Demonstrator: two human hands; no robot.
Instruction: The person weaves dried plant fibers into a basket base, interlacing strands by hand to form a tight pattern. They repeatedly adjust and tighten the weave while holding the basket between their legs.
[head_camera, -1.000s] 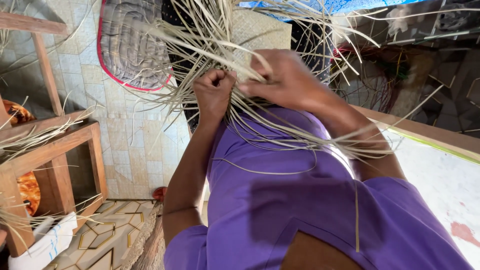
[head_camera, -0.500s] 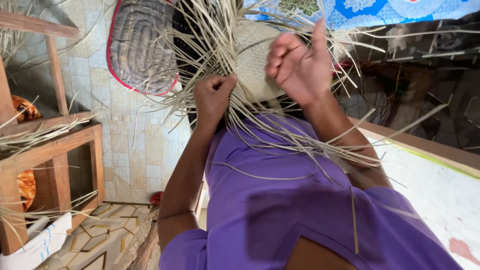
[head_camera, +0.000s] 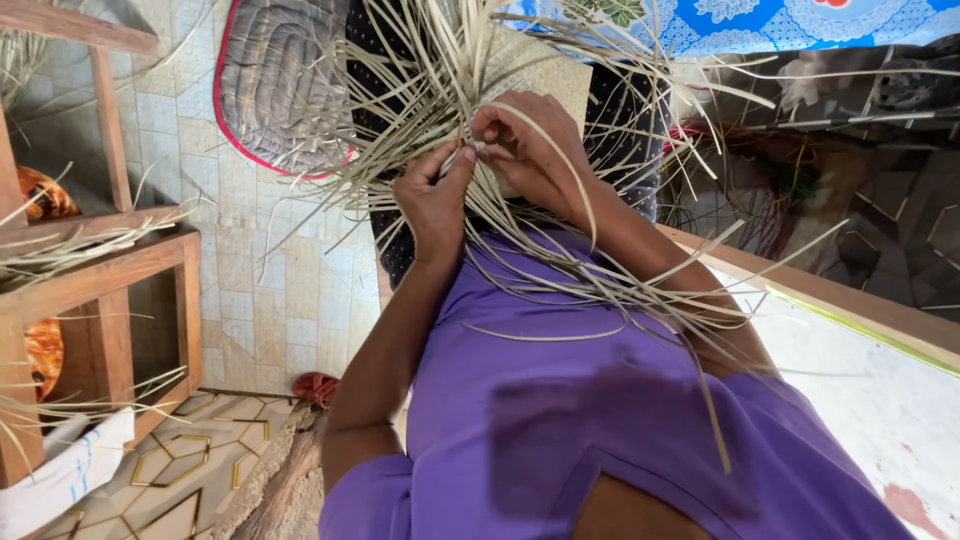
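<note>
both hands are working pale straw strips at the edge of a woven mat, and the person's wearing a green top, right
Not quite: the top is purple, not green, as the head view shows. The rest holds: the left hand and right hand meet among pale straw strips at the edge of the woven mat.

Free room: a narrow strip of tiled floor (head_camera: 250, 300) between the wooden frame (head_camera: 110, 290) and the left forearm.

Obstacles: loose straw strands (head_camera: 600, 280) fan outward from the woven mat (head_camera: 530, 70) on all sides, crossing both wrists and the purple lap. Left hand (head_camera: 435, 200) and right hand (head_camera: 530, 150) sit close together, fingers (head_camera: 460, 165) touching amid the strands. Grey quilted cushion (head_camera: 285, 80) lies just beside the strands on the left. Wooden beam (head_camera: 830, 295) bounds the right side.
</note>
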